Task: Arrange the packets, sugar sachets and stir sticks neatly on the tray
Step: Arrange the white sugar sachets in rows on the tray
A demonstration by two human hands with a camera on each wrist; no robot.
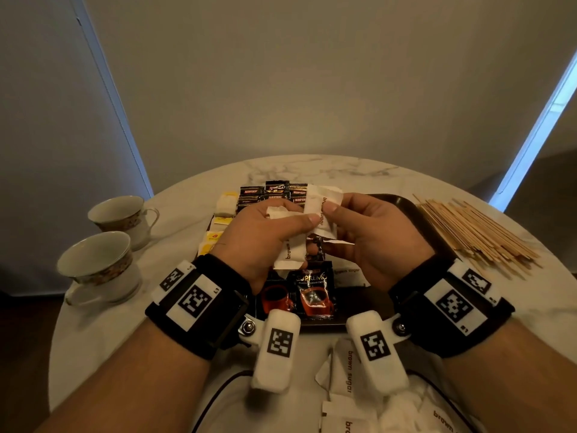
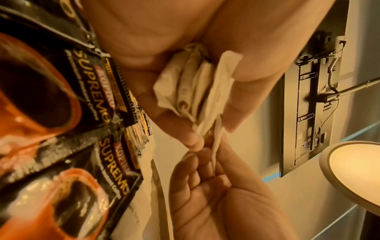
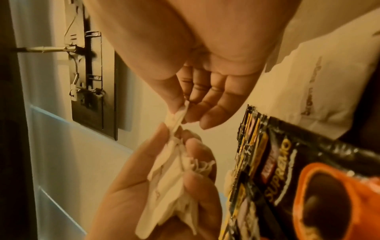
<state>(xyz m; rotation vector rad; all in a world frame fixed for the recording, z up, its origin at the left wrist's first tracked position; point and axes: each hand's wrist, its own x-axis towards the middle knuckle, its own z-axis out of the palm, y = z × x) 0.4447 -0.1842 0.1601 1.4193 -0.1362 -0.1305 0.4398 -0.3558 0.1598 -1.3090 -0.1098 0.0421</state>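
Above the dark tray (image 1: pixel 415 210), left hand (image 1: pixel 259 232) grips a bunch of white sugar sachets (image 1: pixel 288 242); right hand (image 1: pixel 371 242) pinches one sachet (image 1: pixel 317 204). Stir sticks (image 1: pixel 477 235) lie on the surface beside the tray.

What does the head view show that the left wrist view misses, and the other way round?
Only the head view shows the stir sticks heaped on the table right of the tray, two teacups, and loose brown sugar sachets near the table's front edge. Only the left wrist view shows how several crumpled sachets are bunched in the left hand. Both show the right hand pinching a sachet and the Supremo packets.
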